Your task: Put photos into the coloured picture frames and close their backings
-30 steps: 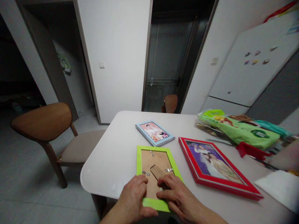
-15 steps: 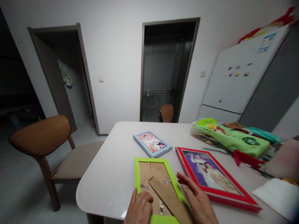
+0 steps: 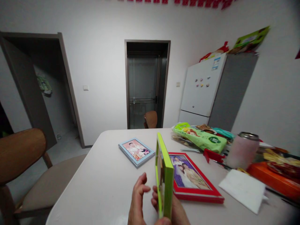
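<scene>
A lime-green picture frame (image 3: 168,179) stands on edge above the near part of the table, seen almost side-on. My right hand (image 3: 177,207) grips its lower part, with fingertips coming round to the left side. Just left of the frame, my left hand (image 3: 137,198) is raised with its fingers apart and nothing in it. Behind and to the right, a red picture frame (image 3: 199,184) with a photo of two people lies face up. A light-blue picture frame (image 3: 136,151) with a pinkish photo lies farther back on the left.
The white table (image 3: 93,184) also carries a green packet of wipes (image 3: 203,139), a pinkish can (image 3: 243,151), white tissue (image 3: 243,189) and an orange box (image 3: 276,178) on the right. A wooden chair (image 3: 25,153) stands at the left.
The green frame has gone from lying back up to standing on edge in my right hand. My left hand has come off it. The view has turned right and up.
</scene>
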